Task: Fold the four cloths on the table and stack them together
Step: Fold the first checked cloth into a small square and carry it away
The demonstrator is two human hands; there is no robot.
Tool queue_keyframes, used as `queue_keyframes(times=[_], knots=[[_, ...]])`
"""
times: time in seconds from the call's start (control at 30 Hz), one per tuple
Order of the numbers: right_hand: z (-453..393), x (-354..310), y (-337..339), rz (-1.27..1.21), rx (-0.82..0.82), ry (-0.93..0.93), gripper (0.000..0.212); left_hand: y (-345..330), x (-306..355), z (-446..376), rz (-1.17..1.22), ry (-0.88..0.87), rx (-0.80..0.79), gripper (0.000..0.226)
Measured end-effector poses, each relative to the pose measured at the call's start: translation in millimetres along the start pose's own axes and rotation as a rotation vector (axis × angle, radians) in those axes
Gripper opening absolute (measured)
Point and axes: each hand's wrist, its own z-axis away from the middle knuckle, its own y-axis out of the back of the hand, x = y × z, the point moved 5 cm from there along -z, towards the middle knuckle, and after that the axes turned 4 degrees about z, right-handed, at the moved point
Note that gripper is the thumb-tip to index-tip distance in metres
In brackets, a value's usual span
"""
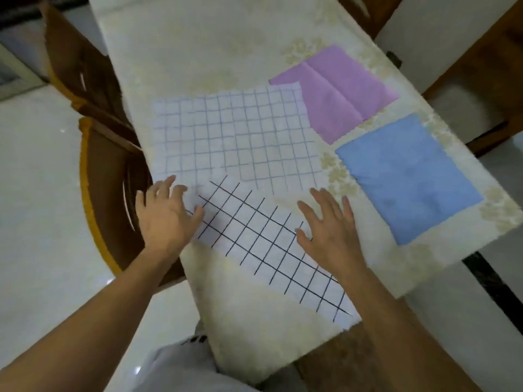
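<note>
Four cloths lie on the cream table (pixel 198 52). A white cloth with thin black grid lines (pixel 263 244) is nearest me, laid at an angle. Behind it a larger white cloth with faint blue checks (pixel 235 137) lies spread flat. A purple cloth (pixel 339 91) is at the back right, its corner under the blue-checked one. To the right lies a blue cloth (pixel 407 176). My left hand (pixel 167 213) is open, fingers spread over the left corner of the black-grid cloth. My right hand (pixel 328 224) is open over that cloth's right part.
Two brown wooden chairs (pixel 107 176) stand close along the table's left side. Another dark chair (pixel 481 89) is at the right. The table's near edge (pixel 283 360) is right in front of my body. Pale floor (pixel 42 222) lies left.
</note>
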Motion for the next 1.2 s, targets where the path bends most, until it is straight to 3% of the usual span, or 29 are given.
queue_keyframes(times=[0.17, 0.6, 0.77, 0.9, 1.03, 1.2], knots=[[-65.9, -27.9, 6.6, -0.043, 0.074, 0.293, 0.043, 12.0, -13.7, 15.5, -0.064, 0.072, 0.003, 0.05], [-195.9, -141.3, -52.4, -0.043, -0.079, 0.773, 0.025, -25.8, -41.9, -2.8, -0.104, 0.166, -0.209, 0.047], [-212.4, -159.2, -79.9, 0.0, -0.243, 0.85, 0.023, -36.6, -44.4, -3.8, -0.091, 0.19, -0.252, 0.049], [-220.0, -168.6, -92.2, 0.034, -0.379, 0.871, 0.033, -41.4, -47.0, -5.0, -0.056, 0.204, -0.261, 0.05], [-224.7, -174.2, -96.6, 0.046, -0.409, 0.901, 0.036, -45.0, -46.0, -5.1, -0.026, 0.229, -0.305, 0.049], [-228.2, -176.7, -100.7, 0.048, -0.457, 0.939, 0.038, -44.2, -43.4, -6.5, 0.074, 0.256, -0.281, 0.031]])
